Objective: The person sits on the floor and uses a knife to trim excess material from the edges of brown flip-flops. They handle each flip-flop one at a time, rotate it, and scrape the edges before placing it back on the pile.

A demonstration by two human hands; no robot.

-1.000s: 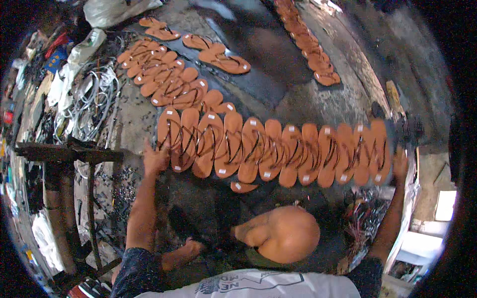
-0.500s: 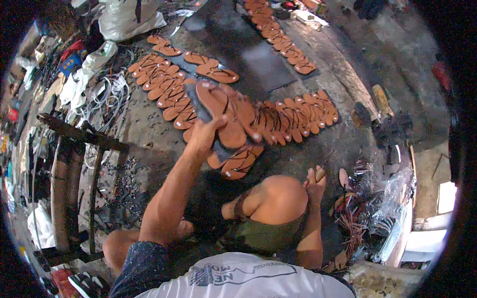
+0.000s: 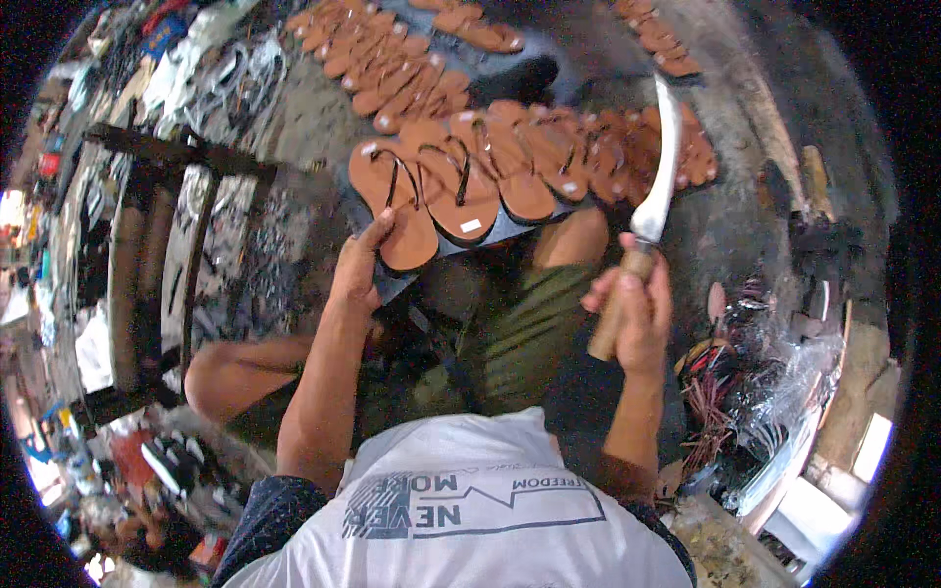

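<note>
My left hand (image 3: 361, 265) is closed on the near left edge of a grey sheet (image 3: 446, 257), its thumb over a brown flip-flop (image 3: 392, 201) with a thin dark strap. More flip-flops of the same kind, such as one with a small white label (image 3: 456, 196), lie side by side along this sheet above my lap. In my right hand (image 3: 637, 304) is a knife, gripped by its wooden handle (image 3: 613, 318). Its long, curved, shiny blade (image 3: 667, 157) points up and away, to the right of the flip-flops.
Rows of brown flip-flops (image 3: 402, 73) lie on the dark floor beyond. A wooden stand (image 3: 137, 255) is at my left, near white scraps and cords. Clear plastic and reddish strands (image 3: 711, 407) lie at my right. My crossed legs (image 3: 520, 333) are below the sheet.
My left hand has brought flip-flops on the sheet nearer, over my lap. My right hand has risen from beside my knee, and the knife's blade now shows plainly. The view has shifted.
</note>
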